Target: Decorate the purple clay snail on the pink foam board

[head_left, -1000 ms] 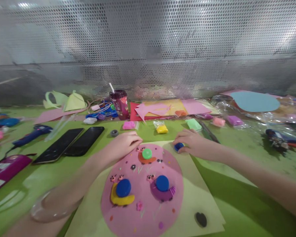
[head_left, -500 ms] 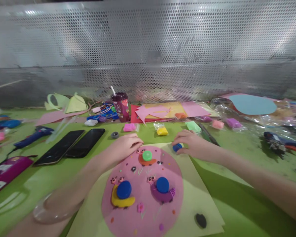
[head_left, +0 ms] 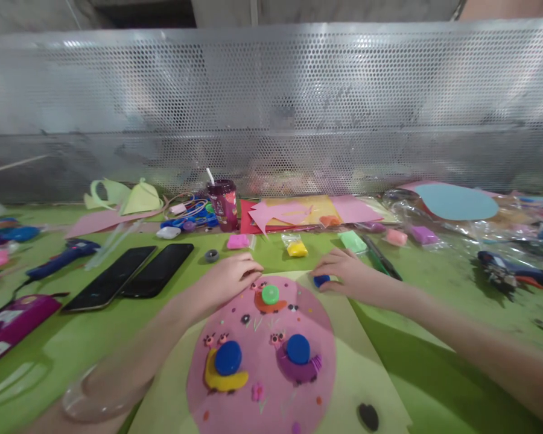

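Observation:
A pink paper disc [head_left: 262, 367] lies on a pale yellow sheet [head_left: 366, 367] in front of me. On the disc sit three clay snails: an orange one with a green cap [head_left: 269, 295], a yellow one with a blue cap [head_left: 227, 360] and a purple one with a blue cap [head_left: 298, 349]. My left hand [head_left: 228, 276] rests curled at the disc's far left edge, fingertips pressed to the paper. My right hand [head_left: 346, 271] lies at the sheet's far edge, fingers pinching a small blue piece [head_left: 321, 280].
Two black phones [head_left: 131, 274] lie to the left, beside a blue glue gun [head_left: 58, 258] and a purple case [head_left: 9, 316]. A maroon cup [head_left: 224, 204], coloured papers [head_left: 308, 211] and clay bags [head_left: 296, 247] line the back. A perforated metal screen stands behind. A dark heart [head_left: 368, 416] sits on the sheet.
The view has tilted up slightly. My right hand has kept working the small blue piece at the sheet's edge; my left hand has stayed in place.

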`<state>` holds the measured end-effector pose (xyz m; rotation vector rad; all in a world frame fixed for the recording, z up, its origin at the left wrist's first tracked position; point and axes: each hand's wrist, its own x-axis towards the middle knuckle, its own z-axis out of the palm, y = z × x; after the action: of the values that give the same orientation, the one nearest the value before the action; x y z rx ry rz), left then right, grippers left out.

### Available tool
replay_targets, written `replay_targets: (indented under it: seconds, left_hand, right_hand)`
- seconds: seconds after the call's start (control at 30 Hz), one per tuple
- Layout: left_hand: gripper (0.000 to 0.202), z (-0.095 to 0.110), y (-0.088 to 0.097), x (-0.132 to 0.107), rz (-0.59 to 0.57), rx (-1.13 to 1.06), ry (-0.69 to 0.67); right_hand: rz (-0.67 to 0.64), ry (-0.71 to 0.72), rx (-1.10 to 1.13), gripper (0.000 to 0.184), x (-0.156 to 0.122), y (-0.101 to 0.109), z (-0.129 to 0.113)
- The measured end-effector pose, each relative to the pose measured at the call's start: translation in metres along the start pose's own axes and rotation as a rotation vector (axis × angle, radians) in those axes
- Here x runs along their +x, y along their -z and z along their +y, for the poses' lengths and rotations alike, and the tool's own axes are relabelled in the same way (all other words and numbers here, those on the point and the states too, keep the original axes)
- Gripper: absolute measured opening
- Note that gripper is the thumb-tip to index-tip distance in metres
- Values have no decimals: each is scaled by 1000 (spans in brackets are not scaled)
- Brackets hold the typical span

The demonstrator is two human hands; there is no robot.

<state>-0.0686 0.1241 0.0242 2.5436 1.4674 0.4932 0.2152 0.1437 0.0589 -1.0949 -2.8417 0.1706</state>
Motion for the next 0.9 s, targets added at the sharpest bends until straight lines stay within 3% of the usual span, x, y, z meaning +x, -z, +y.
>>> replay_targets:
  seconds: [0.3,0.5,0.7,0.9]
  left_hand:
    - [30,2,0,0,-5,-14,2]
    - [28,6,3,-1,-19,-14,-4]
    - [20,10,6,-1,-34,10,-15]
    - [22,9,5,1,-50,59,-47]
  right_hand:
    - [41,9,-63,11,2,0,3]
    - [34,-40,-141,24,4,2,7]
    - [0,-35,-139,24,4,3,14]
    - [141,14,-47,26,30,23,-14]
